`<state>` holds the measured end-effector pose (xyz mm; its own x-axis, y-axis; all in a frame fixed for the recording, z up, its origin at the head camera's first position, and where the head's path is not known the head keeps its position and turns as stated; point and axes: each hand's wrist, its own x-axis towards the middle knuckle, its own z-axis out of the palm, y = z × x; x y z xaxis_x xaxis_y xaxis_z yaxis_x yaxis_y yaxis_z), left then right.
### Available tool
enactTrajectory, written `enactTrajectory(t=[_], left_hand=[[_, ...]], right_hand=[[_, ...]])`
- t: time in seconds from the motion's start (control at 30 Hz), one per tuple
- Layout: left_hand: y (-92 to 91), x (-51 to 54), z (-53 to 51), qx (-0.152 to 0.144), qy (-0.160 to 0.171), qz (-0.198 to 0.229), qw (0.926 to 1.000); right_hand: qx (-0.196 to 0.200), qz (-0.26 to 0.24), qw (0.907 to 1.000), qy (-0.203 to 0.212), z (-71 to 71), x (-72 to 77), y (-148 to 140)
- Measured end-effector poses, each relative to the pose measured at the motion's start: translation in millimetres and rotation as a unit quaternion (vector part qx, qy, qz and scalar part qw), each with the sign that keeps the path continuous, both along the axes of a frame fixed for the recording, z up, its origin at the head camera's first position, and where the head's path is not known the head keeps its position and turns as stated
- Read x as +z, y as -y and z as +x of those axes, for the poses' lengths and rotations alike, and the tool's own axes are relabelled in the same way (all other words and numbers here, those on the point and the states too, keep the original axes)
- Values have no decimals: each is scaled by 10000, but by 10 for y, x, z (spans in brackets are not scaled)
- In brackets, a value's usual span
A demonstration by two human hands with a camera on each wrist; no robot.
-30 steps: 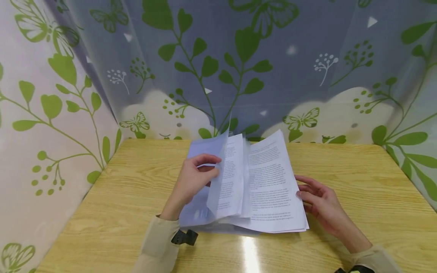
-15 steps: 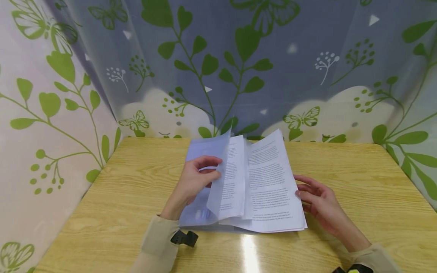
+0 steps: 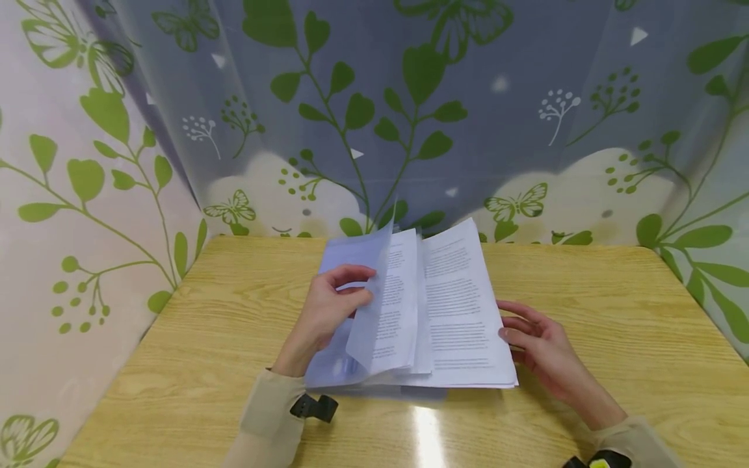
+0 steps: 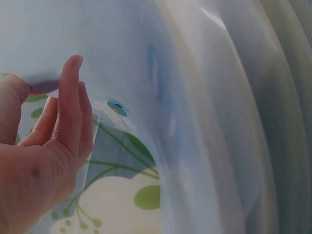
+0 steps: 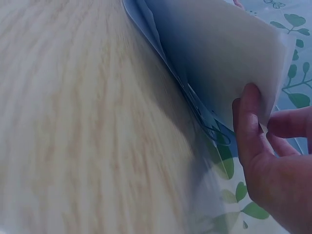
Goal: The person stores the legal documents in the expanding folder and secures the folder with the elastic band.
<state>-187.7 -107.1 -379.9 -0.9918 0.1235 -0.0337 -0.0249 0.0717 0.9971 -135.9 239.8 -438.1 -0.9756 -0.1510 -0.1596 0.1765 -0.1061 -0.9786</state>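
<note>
A translucent bluish plastic folder lies spread on the table with printed paper sheets at its right. My left hand pinches the folder's raised clear flap between thumb and fingers. In the left wrist view, a round snap button shows on the plastic beside that hand. My right hand pinches the right edge of the sheet stack, thumb on the printed face and fingers behind. From the right wrist view, the stack's underside stands lifted off the table. The flap partly covers more printed pages.
The wooden table extends around the folder on all sides. A blue-grey curtain with leaf and butterfly prints hangs behind its far edge. Similar printed cloth flanks it at left and right.
My right hand has shifted slightly left with the sheet stack, whose right edge moved the same way. The left hand keeps its pinch on the flap, with only a small drift left.
</note>
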Motion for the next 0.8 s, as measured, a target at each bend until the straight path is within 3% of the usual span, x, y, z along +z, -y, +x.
enactTrajectory(t=[0.43, 0.8], left_hand=[[0, -4, 6, 243, 0, -30, 9997], [-45, -35, -5, 238, -74, -24, 9997]], right_hand=[[114, 36, 9999, -72, -18, -6, 91], [162, -55, 9998, -78, -6, -2, 100]])
